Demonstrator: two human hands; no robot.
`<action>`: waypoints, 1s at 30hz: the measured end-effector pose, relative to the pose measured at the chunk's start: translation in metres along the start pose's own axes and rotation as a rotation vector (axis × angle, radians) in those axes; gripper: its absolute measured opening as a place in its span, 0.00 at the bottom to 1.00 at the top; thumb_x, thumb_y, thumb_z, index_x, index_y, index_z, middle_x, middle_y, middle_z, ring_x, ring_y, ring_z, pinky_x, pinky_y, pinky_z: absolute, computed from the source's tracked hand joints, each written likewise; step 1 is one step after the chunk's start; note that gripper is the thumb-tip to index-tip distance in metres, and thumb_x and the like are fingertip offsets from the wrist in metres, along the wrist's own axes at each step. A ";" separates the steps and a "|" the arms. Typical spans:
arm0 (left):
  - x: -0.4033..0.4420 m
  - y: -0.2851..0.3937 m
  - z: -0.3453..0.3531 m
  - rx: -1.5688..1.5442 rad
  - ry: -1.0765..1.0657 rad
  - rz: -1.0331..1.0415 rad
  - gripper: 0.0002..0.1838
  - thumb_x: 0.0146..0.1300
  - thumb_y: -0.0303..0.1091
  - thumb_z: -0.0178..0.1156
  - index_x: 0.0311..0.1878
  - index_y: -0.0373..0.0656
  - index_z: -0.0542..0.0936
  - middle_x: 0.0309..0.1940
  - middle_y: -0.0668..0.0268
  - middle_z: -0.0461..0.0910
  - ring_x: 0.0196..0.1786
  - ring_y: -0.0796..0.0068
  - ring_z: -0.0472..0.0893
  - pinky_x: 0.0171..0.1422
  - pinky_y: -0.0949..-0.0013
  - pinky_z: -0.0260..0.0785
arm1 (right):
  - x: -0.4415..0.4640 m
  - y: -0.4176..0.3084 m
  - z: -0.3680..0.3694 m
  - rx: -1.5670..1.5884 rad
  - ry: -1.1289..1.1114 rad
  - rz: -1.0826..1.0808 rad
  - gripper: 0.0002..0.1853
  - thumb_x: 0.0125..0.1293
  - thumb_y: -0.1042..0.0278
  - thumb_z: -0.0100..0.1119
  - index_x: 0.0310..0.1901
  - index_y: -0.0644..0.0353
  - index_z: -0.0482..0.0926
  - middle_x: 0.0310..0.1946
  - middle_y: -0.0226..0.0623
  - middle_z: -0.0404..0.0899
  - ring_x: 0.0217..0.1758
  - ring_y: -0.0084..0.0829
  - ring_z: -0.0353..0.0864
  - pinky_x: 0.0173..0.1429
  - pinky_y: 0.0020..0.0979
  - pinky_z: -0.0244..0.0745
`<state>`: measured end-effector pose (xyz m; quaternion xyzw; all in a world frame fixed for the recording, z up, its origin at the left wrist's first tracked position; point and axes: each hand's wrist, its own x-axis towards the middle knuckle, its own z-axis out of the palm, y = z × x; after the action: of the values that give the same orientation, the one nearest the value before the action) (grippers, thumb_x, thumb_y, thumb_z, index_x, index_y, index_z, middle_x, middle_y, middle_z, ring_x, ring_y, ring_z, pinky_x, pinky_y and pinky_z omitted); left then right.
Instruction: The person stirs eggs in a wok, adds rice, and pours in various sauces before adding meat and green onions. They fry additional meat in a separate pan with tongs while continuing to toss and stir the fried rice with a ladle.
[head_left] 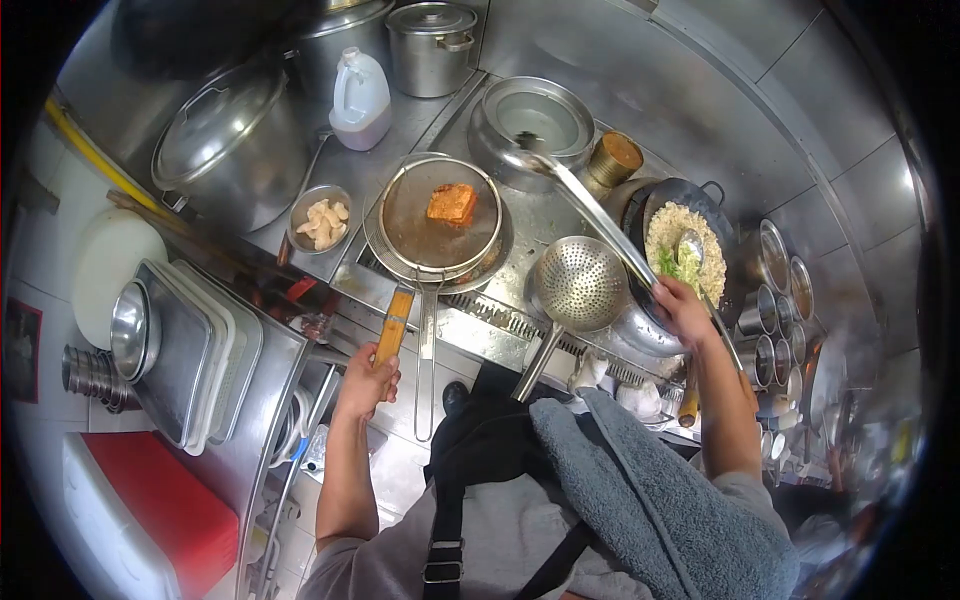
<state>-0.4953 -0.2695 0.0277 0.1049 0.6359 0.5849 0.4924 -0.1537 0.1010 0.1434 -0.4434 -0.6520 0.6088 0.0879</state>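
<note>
My left hand [370, 380] is closed around a flat wooden handle [395, 325]. The handle leads up to a round mesh strainer [415, 240], where a browned, fried-looking block [453, 204] lies. Beside it, a long wire-loop handle [428, 350] hangs over the counter edge. My right hand [682, 312] grips a long metal handle [600, 215], whose far end reaches over a pot of cloudy liquid [535, 115]. Close by that hand is a dark wok [718, 200] with fried rice [708, 222], green shreds [678, 266] and a ladle bowl [690, 240]. How the ladle connects is hidden.
A perforated skimmer [580, 282] lies between my hands. A bowl of pale pieces [323, 222], a plastic jug [362, 98] and lidded pots [432, 45] stand behind. Left are stacked trays [185, 350]; right are several metal containers [762, 310]. An open can [613, 160] sits near the wok.
</note>
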 end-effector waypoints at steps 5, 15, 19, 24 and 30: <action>-0.003 -0.009 0.007 -0.067 -0.065 -0.057 0.11 0.66 0.29 0.58 0.46 0.39 0.68 0.20 0.67 0.70 0.16 0.79 0.68 0.18 0.75 0.63 | -0.041 0.151 -0.024 -0.206 0.291 0.024 0.17 0.68 0.59 0.59 0.52 0.61 0.76 0.20 0.24 0.68 0.21 0.19 0.65 0.26 0.24 0.59; 0.037 -0.046 0.028 -0.076 -0.038 0.020 0.08 0.66 0.29 0.58 0.43 0.40 0.69 0.19 0.66 0.71 0.14 0.78 0.69 0.17 0.74 0.64 | -0.048 0.241 0.021 -0.612 0.175 -0.068 0.33 0.63 0.64 0.58 0.67 0.65 0.59 0.55 0.62 0.74 0.58 0.57 0.74 0.61 0.44 0.69; 0.048 -0.062 0.014 0.139 0.024 0.041 0.10 0.65 0.31 0.60 0.43 0.38 0.71 0.19 0.67 0.73 0.15 0.77 0.71 0.18 0.73 0.64 | -0.031 0.245 0.010 -0.630 0.008 -0.085 0.39 0.61 0.60 0.61 0.70 0.67 0.55 0.60 0.63 0.70 0.61 0.58 0.72 0.66 0.44 0.66; 0.018 -0.021 0.068 1.332 0.640 0.965 0.26 0.58 0.33 0.63 0.58 0.32 0.70 0.42 0.50 0.77 0.42 0.51 0.79 0.49 0.54 0.72 | -0.077 0.233 -0.048 -0.476 0.053 -0.203 0.39 0.63 0.59 0.63 0.71 0.62 0.56 0.57 0.57 0.74 0.58 0.48 0.78 0.62 0.39 0.70; 0.020 -0.113 0.104 0.893 0.404 0.309 0.27 0.64 0.35 0.60 0.62 0.37 0.64 0.39 0.51 0.76 0.35 0.59 0.80 0.38 0.59 0.74 | -0.174 0.277 -0.087 -0.043 0.026 0.024 0.30 0.68 0.67 0.57 0.70 0.57 0.60 0.45 0.41 0.80 0.43 0.31 0.83 0.42 0.32 0.79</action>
<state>-0.3769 -0.2214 -0.0610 0.2827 0.8831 0.3311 0.1748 0.1370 0.0068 -0.0024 -0.4607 -0.6584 0.5898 0.0795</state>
